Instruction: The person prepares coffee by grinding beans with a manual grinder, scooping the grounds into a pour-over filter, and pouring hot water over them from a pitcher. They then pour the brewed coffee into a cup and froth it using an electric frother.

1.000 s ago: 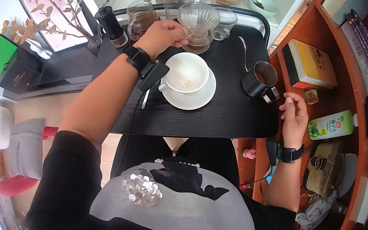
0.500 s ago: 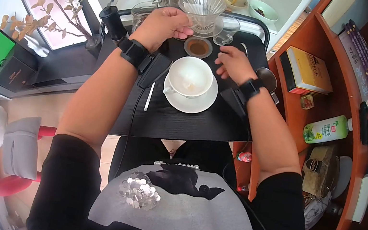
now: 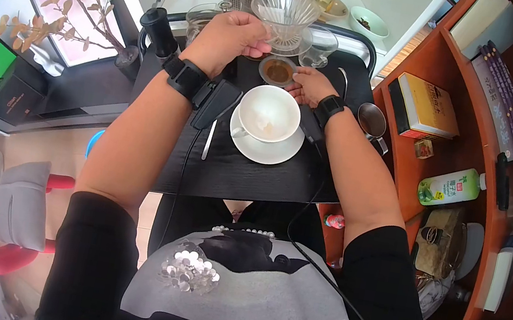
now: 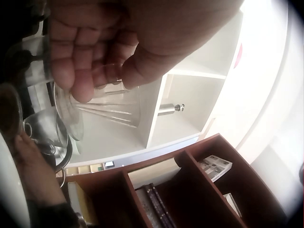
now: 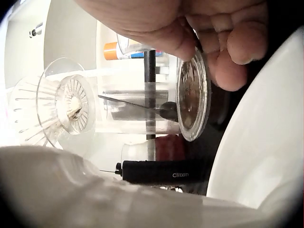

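My left hand (image 3: 229, 37) pinches the clear ribbed coffee dripper (image 3: 286, 12) at its side, holding it up over the back of the table. In the right wrist view the underside of the dripper (image 5: 73, 102) shows, apart from the glass. My right hand (image 3: 316, 87) has thumb and fingers at the rim of a small round glass (image 3: 278, 71) with brown coffee in it. That rim lies between thumb and fingers in the right wrist view (image 5: 194, 97). Just in front stands a white cup (image 3: 269, 113) with pale froth inside, on a white saucer (image 3: 265, 150).
A spoon (image 3: 209, 140) lies left of the saucer. At the right edge is a metal pitcher (image 3: 372, 120). A black hand grinder (image 3: 158, 32) and glass vessels (image 3: 319, 47) stand behind. A brown bookshelf (image 3: 408, 148) borders the right side; a black rail (image 3: 353, 30) runs along the back.
The dripper has been lifted off the round glass with my left hand. My right hand has come from beside the pitcher over to the glass and now grips its rim.
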Available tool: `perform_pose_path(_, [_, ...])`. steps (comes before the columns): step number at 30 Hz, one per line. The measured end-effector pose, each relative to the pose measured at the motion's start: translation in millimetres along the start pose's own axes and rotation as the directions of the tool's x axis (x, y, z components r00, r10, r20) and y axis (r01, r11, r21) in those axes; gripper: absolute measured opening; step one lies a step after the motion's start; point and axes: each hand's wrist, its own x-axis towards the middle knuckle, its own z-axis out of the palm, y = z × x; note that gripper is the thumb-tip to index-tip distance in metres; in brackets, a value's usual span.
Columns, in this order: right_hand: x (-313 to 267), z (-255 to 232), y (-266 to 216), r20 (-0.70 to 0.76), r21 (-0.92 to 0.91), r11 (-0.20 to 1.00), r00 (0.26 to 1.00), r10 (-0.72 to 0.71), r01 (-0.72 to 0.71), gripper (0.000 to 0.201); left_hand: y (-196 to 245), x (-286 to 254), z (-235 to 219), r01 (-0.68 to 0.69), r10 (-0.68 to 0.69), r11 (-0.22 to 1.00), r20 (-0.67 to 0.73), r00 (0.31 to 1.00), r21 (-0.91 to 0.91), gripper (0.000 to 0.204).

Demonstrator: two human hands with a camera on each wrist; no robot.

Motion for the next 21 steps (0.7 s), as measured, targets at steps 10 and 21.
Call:
perform_pose_path(10, [5.4,-0.8,7.3,-0.032,0.028,0.997,0.997,-0.070,0.071,0.025,1.3,-1.5,-1.6,-0.012,0.012,0.999,0.000,1.000,0.045,0.018])
perform_pose_path(21, [-17.5,3.9,-3.2,-0.119,0.035,0.994,0.988,-0.100,0.105,0.031,10.6,-9.3,-2.3,-0.018,0.020,0.997,-0.015,1.000,0.081,0.019])
